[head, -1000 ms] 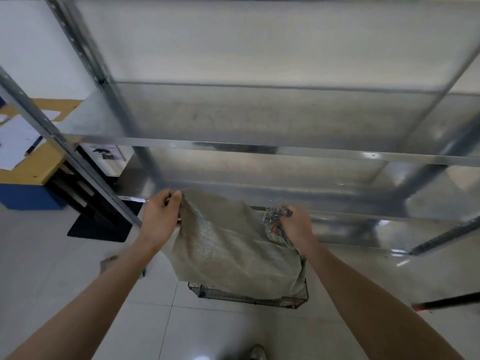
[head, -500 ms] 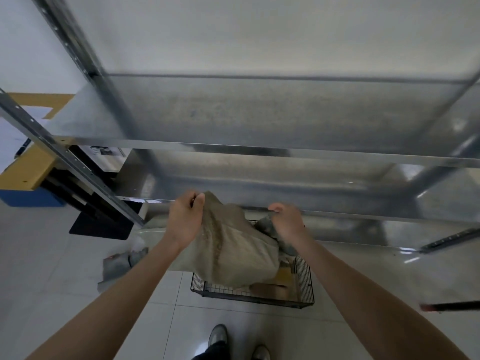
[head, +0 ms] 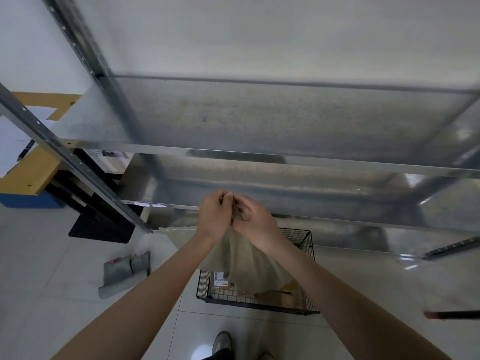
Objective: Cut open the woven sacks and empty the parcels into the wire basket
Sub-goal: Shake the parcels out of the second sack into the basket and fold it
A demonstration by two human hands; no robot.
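I grip the bunched upper end of the sack (head: 249, 263) with my left hand (head: 214, 216) and right hand (head: 255, 224) pressed together, fingers curled into the cloth. I judge this keeps it hanging mouth-down so anything left can drop out. The sack dangles straight below my grip over the basket (head: 306, 245), where parcels (head: 220, 279) already lie.
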